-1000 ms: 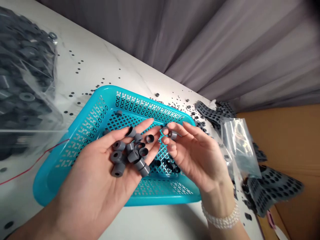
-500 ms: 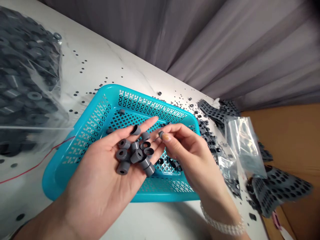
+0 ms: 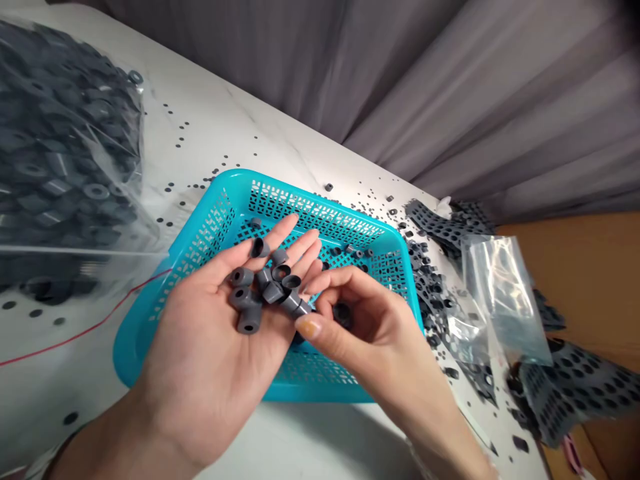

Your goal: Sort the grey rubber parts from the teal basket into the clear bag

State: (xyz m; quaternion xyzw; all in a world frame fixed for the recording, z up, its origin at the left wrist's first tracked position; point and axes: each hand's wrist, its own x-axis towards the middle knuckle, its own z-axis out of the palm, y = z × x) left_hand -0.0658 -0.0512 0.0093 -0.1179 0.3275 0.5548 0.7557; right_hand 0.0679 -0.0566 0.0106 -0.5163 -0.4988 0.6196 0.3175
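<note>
My left hand [image 3: 220,347] lies palm up over a turquoise mesh basket [image 3: 200,247], fingers stretched out, with several small grey rubber rings [image 3: 265,293] resting on the palm and fingers. My right hand [image 3: 360,327] is beside it, fingers curled, its thumb and fingertips pinching one grey ring [image 3: 301,309] at the edge of the pile. Another grey ring [image 3: 343,312] shows inside the curled right fingers. A few loose rings [image 3: 355,252] lie in the basket's far corner.
A large clear bag of grey rings [image 3: 60,173] fills the left of the white table [image 3: 225,127]. Perforated grey rubber sheets [image 3: 570,387], a small clear bag [image 3: 500,300] and scattered punch-outs lie to the right. Grey curtain behind; brown surface at far right.
My right hand dropped from the left fingertips toward the palm's lower edge and now pinches a ring there. The view shifted, moving the basket rightward.
</note>
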